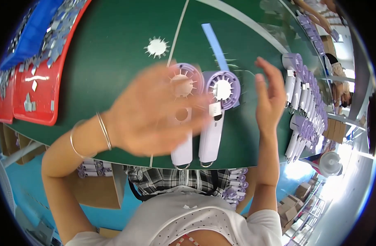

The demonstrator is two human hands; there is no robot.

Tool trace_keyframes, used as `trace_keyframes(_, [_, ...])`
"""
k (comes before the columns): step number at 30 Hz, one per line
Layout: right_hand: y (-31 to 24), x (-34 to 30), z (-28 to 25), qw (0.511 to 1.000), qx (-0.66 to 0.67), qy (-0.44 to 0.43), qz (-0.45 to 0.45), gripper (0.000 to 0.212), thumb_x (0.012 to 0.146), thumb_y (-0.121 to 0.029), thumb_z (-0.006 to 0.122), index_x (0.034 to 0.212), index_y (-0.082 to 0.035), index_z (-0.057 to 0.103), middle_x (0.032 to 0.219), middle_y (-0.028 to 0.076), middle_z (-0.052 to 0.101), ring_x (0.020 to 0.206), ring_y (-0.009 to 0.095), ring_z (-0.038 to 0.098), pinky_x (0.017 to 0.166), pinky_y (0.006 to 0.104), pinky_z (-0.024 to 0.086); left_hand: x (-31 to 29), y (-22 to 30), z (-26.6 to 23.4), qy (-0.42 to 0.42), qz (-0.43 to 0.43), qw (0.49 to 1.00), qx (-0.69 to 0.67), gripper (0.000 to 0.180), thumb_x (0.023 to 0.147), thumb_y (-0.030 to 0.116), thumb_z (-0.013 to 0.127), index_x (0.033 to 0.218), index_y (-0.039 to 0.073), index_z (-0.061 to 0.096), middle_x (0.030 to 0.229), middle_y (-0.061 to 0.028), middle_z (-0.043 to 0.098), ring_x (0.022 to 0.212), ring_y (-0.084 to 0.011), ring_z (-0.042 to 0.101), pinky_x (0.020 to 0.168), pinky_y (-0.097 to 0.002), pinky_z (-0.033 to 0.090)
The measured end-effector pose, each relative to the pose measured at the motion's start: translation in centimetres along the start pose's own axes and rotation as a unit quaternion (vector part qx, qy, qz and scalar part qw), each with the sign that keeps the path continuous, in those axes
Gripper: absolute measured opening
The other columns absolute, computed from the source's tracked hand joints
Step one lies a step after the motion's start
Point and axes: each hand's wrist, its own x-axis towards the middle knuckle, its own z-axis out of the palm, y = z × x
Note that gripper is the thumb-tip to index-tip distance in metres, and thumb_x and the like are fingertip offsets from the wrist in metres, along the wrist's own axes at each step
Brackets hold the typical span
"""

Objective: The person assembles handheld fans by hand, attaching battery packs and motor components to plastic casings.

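Two pale purple handheld fans lie side by side on the green table (114,24), round heads pointing away from me. My left hand (155,110), blurred by motion, passes over the left fan (182,151) and partly covers it. Its fingertips reach a small white label (215,109) on the neck of the right fan (209,141); whether they grip it, I cannot tell. Right of the fans, my right hand (271,96) is raised, thumb and forefinger apart, with nothing between them. Beyond the fans are a white spiky disc (157,47) and a blue strip (213,41), which runs under the right fan.
At the left, a red tray (38,92) holds small grey pieces, with a blue bin (34,33) beside it. Rows of purple fans (305,94) line the table's right side. More fans fill boxes (95,169) below the front edge. Other people (338,82) are at the far right.
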Motion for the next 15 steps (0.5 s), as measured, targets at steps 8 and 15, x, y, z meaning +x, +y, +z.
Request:
trace_keyframes(8, [2.5,-1.6,-0.8,0.983,-0.163,-0.086,-0.012,0.045,0.092,-0.016,0.066,0.134,-0.005,0.056,0.145,0.016,0.049,0.137,0.036,0.042,0.115,0.0497,0.026,5.0,4.2,4.5,-0.220,0.057,0.973,-0.035,0.042,0.092,0.024,0.061,0.120,-0.007,0.063,0.134,-0.0200,0.060,0.130,-0.0313,0.054,0.112,-0.0435,0.043])
trace_keyframes(15, [1.6,1.5,0.2,0.966,-0.249,-0.070,-0.012,0.038,0.092,-0.020,0.066,0.127,-0.005,0.063,0.125,0.013,0.060,0.118,0.032,0.053,0.103,0.0453,0.035,4.2,3.7,3.5,-0.210,0.031,0.977,-0.033,0.043,0.092,0.026,0.058,0.114,-0.010,0.066,0.126,-0.0210,0.065,0.127,-0.0327,0.057,0.113,-0.0431,0.041])
